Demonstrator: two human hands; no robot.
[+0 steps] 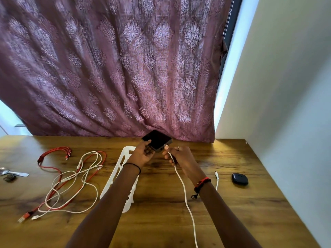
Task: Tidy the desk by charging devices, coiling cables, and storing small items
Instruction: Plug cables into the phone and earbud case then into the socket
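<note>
My left hand (143, 153) holds a black phone (158, 140) above the wooden desk (161, 221), screen up and tilted. My right hand (176, 155) pinches the plug end of a white charging cable (186, 199) right at the phone's near edge; whether the plug is seated I cannot tell. The cable trails down toward me off the bottom of the view. A tangled red multi-head cable (53, 153) and a white cable (75, 178) lie loose on the left of the desk.
A white plastic tray (125, 158) lies under my left forearm. A black earbud case (239, 179) and another white cable end (217, 178) sit on the right. A spoon (14, 173) and small dark items (9, 178) lie at the far left. A maroon curtain (116, 68) hangs behind.
</note>
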